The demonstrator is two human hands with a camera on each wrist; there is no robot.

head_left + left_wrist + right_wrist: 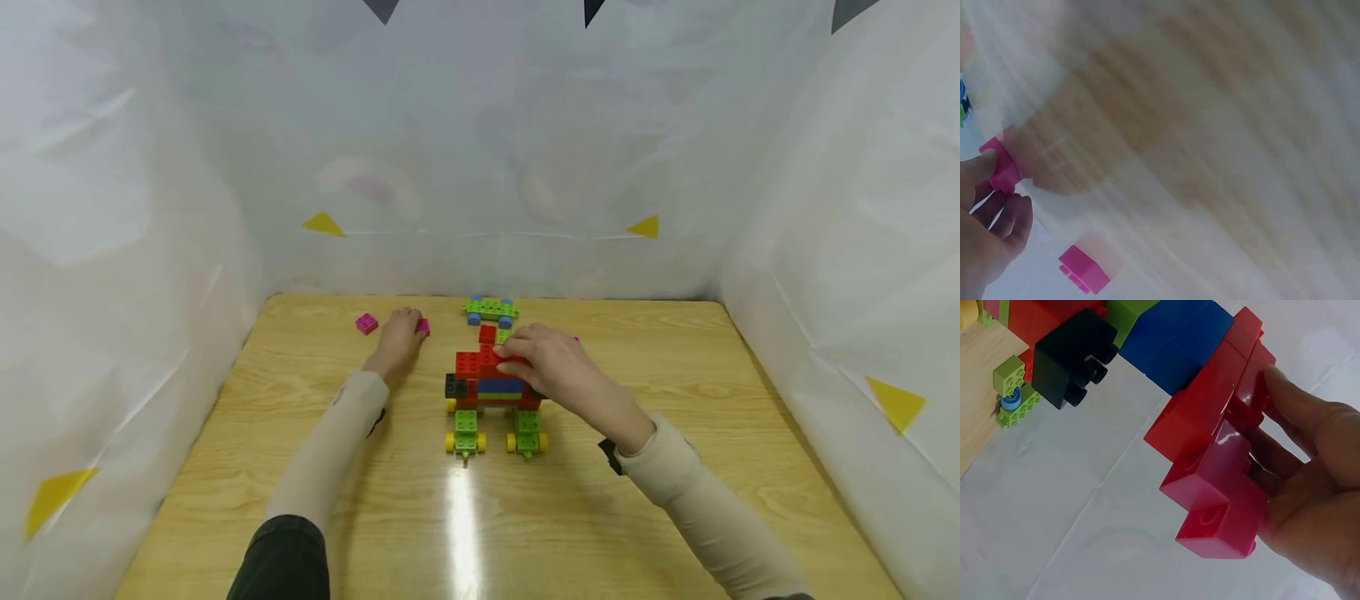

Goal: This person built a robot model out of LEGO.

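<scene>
My left hand [399, 340] pinches a pink brick [1002, 166] between thumb and fingers near the back of the table. A second pink brick [367, 323] lies to its left. In the middle stands a build [500, 388] of red, blue, green and black bricks on wheeled green bases [466, 422]. My right hand [553, 367] is at the build's upper right side. In the right wrist view its thumb and fingers grip a red brick [1252, 387] on the build. Magenta bricks [1225, 515] stick out beside that hand, mostly hidden from the head camera.
Behind the build, a green wheeled base with blue wheels [490, 311] stands near the table's back edge. White sheeting [495, 150] with yellow triangles walls in the wooden table [585, 533] at the back and both sides.
</scene>
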